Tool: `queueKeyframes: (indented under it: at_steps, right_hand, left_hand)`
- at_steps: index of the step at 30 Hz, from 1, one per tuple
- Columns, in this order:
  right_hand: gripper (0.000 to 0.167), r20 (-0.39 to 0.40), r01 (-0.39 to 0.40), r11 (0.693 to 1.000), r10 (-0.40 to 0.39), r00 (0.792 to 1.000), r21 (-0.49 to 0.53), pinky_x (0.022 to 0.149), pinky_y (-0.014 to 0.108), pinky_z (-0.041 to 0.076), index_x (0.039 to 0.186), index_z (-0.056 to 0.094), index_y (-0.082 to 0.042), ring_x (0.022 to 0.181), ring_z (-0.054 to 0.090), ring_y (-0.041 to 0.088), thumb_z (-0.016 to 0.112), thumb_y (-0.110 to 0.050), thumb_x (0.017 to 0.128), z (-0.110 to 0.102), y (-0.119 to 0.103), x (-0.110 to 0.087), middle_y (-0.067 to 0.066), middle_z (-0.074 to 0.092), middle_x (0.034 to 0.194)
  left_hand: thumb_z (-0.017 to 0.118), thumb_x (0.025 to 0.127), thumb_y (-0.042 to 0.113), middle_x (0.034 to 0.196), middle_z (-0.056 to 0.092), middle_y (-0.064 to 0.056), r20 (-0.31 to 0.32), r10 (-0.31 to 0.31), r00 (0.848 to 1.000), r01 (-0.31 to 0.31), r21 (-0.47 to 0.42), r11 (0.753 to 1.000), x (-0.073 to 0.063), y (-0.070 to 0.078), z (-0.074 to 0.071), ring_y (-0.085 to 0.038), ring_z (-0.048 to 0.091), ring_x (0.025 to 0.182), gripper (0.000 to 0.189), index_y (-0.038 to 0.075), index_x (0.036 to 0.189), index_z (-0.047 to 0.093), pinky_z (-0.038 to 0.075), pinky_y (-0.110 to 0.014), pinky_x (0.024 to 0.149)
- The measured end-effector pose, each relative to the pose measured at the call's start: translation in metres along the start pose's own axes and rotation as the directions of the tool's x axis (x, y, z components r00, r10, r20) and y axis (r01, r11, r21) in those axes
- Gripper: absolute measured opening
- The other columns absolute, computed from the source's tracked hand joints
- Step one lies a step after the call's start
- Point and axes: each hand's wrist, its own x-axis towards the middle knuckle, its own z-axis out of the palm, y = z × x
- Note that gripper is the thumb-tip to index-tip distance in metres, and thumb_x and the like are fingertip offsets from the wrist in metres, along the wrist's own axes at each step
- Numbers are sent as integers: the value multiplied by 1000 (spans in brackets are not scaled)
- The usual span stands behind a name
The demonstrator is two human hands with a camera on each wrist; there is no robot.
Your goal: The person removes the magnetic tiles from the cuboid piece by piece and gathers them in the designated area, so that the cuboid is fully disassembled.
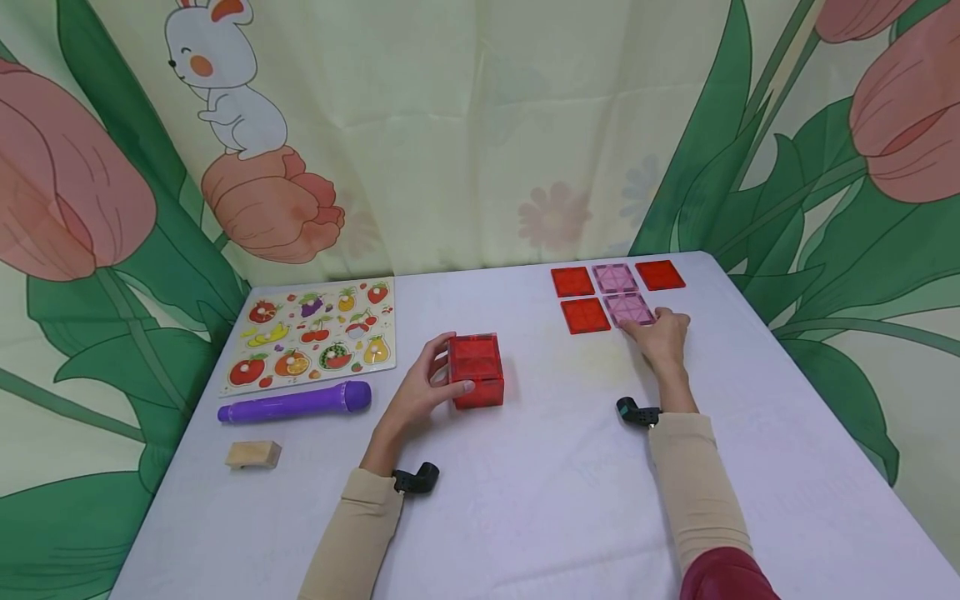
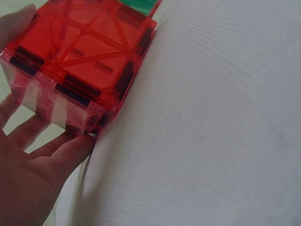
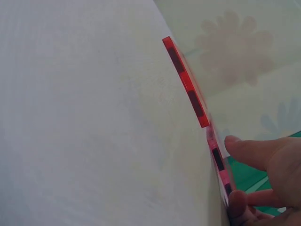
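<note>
A box of magnetic tiles (image 1: 476, 367) with red top and front stands in the middle of the table; in the left wrist view a paler pink side (image 2: 47, 96) shows. My left hand (image 1: 422, 387) grips it from the left, thumb across the front and fingers along the far side. Over on the right, my right hand (image 1: 662, 337) pinches the front pink magnetic tile (image 1: 628, 307) at its near edge, thumb and fingers at either corner. That tile lies flat against another pink tile (image 1: 615, 278) behind it and beside a red tile (image 1: 586, 316).
Two more red tiles, one back left (image 1: 572, 282) and one back right (image 1: 660, 275), lie near the table's far edge. At left are a fruit puzzle board (image 1: 348, 333), a purple toy microphone (image 1: 292, 404) and a wooden block (image 1: 253, 454). A printed curtain (image 1: 450, 167) hangs behind the table.
</note>
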Motion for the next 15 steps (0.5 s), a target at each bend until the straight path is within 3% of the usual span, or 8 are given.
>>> queueKeyframes:
  at_steps: [15]
  right_hand:
    - [84, 13, 55, 998, -55, 998, 41, 116, 52, 41, 157, 24, 0, 142, 33, 37, 65, -40, 96, -7, -29, -14, 26, 23, 156]
  left_hand:
    - [76, 88, 18, 161, 31, -11, 2, 8, 1000, -8, -5, 1000, 0, -1, -1, -33, 33, 150, 84, 21, 157, 27, 40, -47, 117]
